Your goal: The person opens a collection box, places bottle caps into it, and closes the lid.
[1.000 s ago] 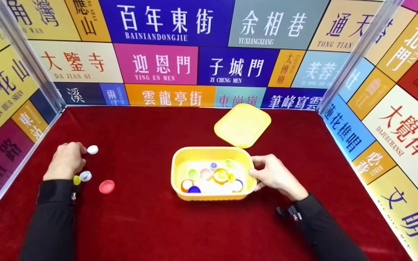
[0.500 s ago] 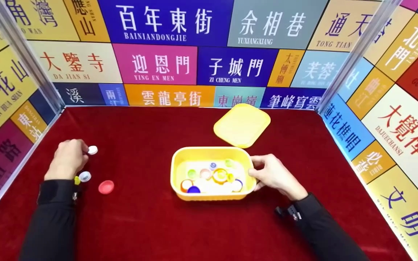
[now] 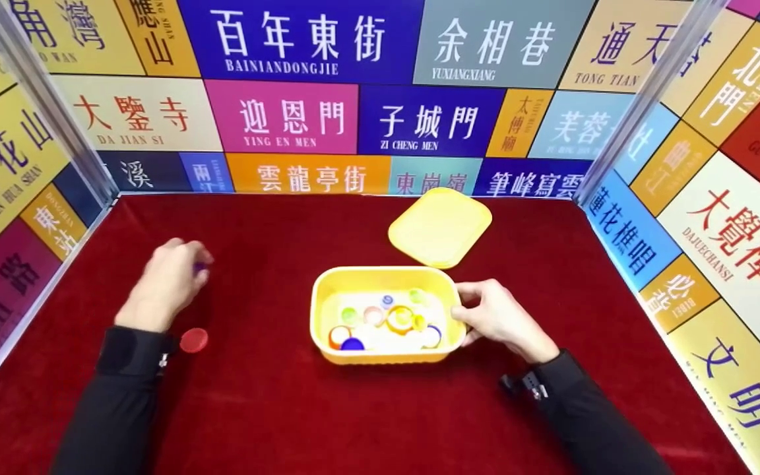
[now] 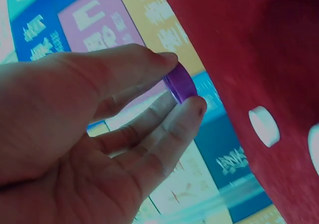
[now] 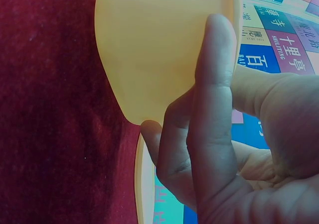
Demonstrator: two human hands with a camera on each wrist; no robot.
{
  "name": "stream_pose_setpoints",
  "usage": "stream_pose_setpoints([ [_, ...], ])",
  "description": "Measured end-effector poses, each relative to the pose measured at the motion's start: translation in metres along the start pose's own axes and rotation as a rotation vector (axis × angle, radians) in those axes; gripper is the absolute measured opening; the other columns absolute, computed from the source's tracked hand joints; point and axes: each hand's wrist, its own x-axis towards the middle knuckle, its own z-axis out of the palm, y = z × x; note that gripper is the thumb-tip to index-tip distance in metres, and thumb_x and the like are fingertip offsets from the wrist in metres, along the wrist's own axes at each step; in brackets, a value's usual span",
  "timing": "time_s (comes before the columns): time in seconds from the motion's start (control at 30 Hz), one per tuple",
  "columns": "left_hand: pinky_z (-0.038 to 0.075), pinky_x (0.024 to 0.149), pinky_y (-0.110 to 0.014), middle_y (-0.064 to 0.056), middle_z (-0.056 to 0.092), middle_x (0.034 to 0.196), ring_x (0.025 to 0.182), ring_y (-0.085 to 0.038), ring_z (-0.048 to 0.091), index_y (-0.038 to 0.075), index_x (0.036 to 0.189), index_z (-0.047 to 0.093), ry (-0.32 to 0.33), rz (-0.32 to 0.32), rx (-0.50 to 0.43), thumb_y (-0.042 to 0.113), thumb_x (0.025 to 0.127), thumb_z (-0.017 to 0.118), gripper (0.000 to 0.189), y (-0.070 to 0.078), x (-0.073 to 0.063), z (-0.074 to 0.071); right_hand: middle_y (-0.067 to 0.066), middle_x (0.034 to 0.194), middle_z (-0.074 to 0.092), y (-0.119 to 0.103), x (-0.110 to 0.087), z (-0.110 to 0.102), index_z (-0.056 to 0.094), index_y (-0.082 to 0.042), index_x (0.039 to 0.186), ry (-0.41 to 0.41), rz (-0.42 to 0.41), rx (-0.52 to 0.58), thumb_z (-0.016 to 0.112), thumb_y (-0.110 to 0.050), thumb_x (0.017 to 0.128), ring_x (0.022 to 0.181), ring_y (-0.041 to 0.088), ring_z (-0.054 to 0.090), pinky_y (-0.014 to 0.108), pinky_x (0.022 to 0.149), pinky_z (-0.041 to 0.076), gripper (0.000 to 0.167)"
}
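Observation:
Between the thumb and a fingertip of my left hand (image 3: 165,284) is a purple bottle cap (image 4: 181,83), pinched by its edge and raised over the red cloth. A red cap (image 3: 194,340) lies near the left wrist. The left wrist view shows a white cap (image 4: 264,126) on the cloth, hidden behind the hand in the head view. My right hand (image 3: 502,320) grips the right end of a yellow plastic box (image 3: 386,359), thumb at the rim and fingers along the outer wall. Inside the box are several caps, among them a dark blue cap (image 3: 352,344) and an orange ring-shaped cap (image 3: 401,320).
A yellow lid (image 3: 441,227) lies flat on the red cloth (image 3: 274,409) behind the box. Printed panels (image 3: 287,119) stand upright at the back and both sides. Part of another white object (image 4: 314,144) shows at the left wrist view's right edge.
My left hand has come up and to the right from beside the white cap, with the purple cap now showing in its fingers. The right hand and the box have stayed put.

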Motion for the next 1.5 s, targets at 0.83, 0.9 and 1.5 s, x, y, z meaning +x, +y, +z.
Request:
stream_pose_setpoints([
  [0.83, 0.071, 0.096, -0.043, -0.014, 0.073, 0.115, 0.103, -0.029, 0.075, 0.005, 0.120, 0.081, 0.063, 0.495, -0.104, 0.005, 0.102, 0.088, 0.019, 0.122, -0.009, 0.059, 0.028, 0.128, 0.080, 0.000, 0.001, 0.000, 0.077, -0.004, 0.150, 0.002, 0.011, 0.004, 0.074, -0.004, 0.106, 0.071, 0.022, 0.083, 0.037, 0.064, 0.073, 0.044],
  [0.9, 0.071, 0.095, -0.041, -0.013, 0.072, 0.115, 0.103, -0.027, 0.073, 0.005, 0.120, 0.081, 0.054, 0.534, -0.103, 0.006, 0.103, 0.088, 0.019, 0.127, -0.011, 0.062, 0.028, 0.128, 0.080, 0.000, 0.001, 0.000, 0.077, -0.004, 0.150, 0.003, 0.010, 0.006, 0.073, -0.004, 0.106, 0.071, 0.022, 0.083, 0.037, 0.064, 0.072, 0.044],
  [1.5, 0.067, 0.086, -0.037, -0.012, 0.070, 0.109, 0.098, -0.026, 0.068, 0.007, 0.119, 0.081, -0.043, 0.608, -0.054, 0.014, 0.101, 0.092, 0.022, 0.138, -0.019, 0.075, 0.029, 0.127, 0.079, 0.000, 0.002, 0.000, 0.077, -0.003, 0.150, 0.002, 0.011, 0.004, 0.073, -0.003, 0.105, 0.071, 0.022, 0.084, 0.036, 0.063, 0.072, 0.045],
])
